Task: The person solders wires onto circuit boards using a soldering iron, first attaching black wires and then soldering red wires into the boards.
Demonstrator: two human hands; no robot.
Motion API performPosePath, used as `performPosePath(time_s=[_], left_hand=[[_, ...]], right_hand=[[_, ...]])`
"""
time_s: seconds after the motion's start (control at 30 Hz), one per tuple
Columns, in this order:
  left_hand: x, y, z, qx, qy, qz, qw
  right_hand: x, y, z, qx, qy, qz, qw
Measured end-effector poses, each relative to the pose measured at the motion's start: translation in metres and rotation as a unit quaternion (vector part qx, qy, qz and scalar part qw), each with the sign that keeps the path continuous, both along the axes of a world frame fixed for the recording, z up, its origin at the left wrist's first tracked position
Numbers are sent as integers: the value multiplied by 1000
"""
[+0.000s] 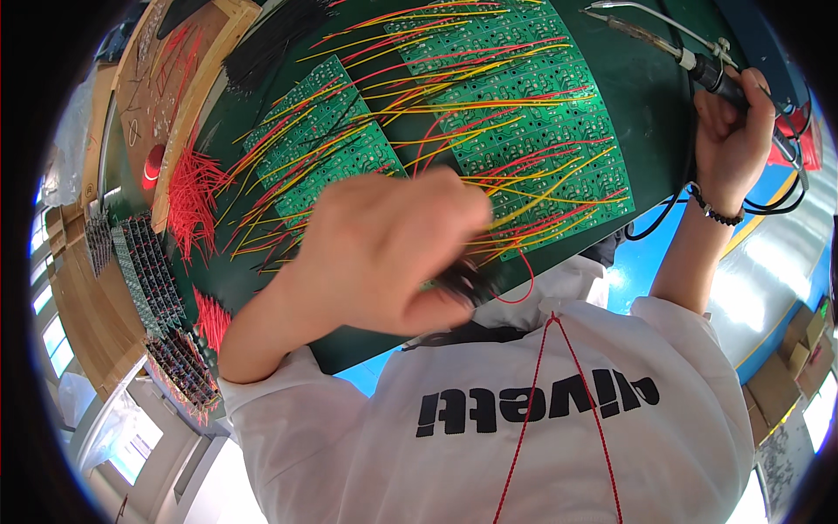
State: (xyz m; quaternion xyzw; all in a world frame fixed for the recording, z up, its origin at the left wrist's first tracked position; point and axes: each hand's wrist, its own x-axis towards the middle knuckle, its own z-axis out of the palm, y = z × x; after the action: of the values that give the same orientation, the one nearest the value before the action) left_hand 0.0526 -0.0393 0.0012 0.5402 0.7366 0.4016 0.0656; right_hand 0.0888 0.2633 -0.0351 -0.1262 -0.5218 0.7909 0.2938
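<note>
Right hand: your right hand has its fingers clamped on the handle of the soldering iron, whose tip points up and left, apart from the boards.
Left hand: your left hand, blurred, is over the gap between the boards, fingers curled around dark strands.
Boards: the larger green board lies on the tabletop in front of you; the smaller green board lies to its left.
Wires: red, yellow and black wires stretch across both.
Left side: red wires are piled beside a wooden tray.
</note>
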Motion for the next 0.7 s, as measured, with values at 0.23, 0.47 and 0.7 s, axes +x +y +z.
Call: performPosePath(time_s=[0.23,0.47,0.7], left_hand=[[-12,-4,-13,19,49,110,993],[-11,-3,-15,12,95,129,987],[-10,-5,-10,-17,74,156,985]], right_hand=[[7,-17,14,-37,30,21,999],[11,-55,23,47,22,114,992],[18,-62,13,42,-9,87,995]])
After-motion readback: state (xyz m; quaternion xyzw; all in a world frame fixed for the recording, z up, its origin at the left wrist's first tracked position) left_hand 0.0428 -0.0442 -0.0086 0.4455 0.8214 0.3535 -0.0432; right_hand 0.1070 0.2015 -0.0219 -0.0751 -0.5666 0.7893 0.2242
